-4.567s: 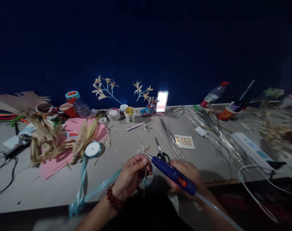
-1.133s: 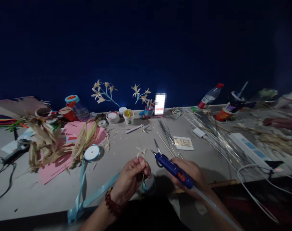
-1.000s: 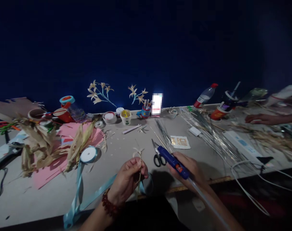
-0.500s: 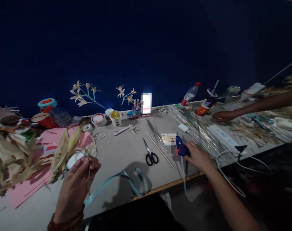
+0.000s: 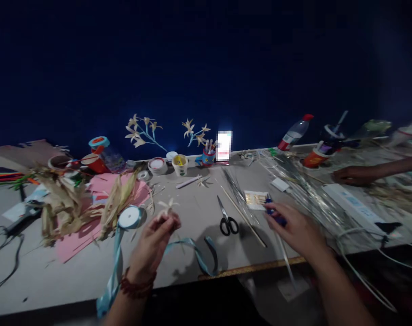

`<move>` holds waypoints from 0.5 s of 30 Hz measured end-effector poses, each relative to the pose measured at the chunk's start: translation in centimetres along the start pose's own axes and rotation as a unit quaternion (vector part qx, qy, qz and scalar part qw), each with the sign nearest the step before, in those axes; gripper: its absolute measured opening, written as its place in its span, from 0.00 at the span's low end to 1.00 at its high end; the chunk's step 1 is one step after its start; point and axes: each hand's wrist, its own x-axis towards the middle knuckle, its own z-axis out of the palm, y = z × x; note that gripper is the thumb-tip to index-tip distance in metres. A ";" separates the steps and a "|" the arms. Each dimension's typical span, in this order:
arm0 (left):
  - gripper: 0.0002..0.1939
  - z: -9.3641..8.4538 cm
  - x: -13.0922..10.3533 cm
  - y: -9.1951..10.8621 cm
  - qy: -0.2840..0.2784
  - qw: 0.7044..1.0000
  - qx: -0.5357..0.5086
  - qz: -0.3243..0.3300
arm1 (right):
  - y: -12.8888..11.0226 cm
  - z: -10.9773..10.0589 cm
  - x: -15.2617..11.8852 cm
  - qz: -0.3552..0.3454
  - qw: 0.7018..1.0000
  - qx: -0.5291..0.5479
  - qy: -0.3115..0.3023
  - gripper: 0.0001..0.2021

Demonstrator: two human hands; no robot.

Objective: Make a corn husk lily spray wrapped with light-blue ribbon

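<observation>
My left hand pinches a small pale husk flower above the table, its petals pointing up. On the right, my right hand is on a dark blue glue gun with a clear glue stick trailing down past the table edge; the fingers partly cover it. Black-handled scissors lie between the hands. A light blue ribbon curls near the front edge, and its spool sits left of my left hand. Beyond my right hand is a white card with gold pieces.
Corn husks and pink paper cover the left side. Two flower sprays, cups and a lit phone stand at the back. Wires, a bottle, a power strip and another person's hand are at right.
The view has shifted left, so the table items appear farther right. My left hand has moved off the ribbon spool, carrying the flower toward the middle. The glue gun sits lower beneath my right hand.
</observation>
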 end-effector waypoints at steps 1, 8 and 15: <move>0.09 0.6 0.1 -0.4 0.001 1.000 -0.017 -0.006 | -2.8 0.8 -0.1 -0.002 0.996 0.092 -0.006 0.08; 0.07 2.0 0.2 -2.3 -0.048 0.997 -0.050 -0.020 | -15.6 8.6 -0.4 0.004 0.889 0.445 -0.106 0.08; 0.06 1.3 -0.2 -2.6 -0.014 0.996 -0.072 -0.059 | -17.1 11.0 0.7 0.022 0.877 0.474 -0.075 0.12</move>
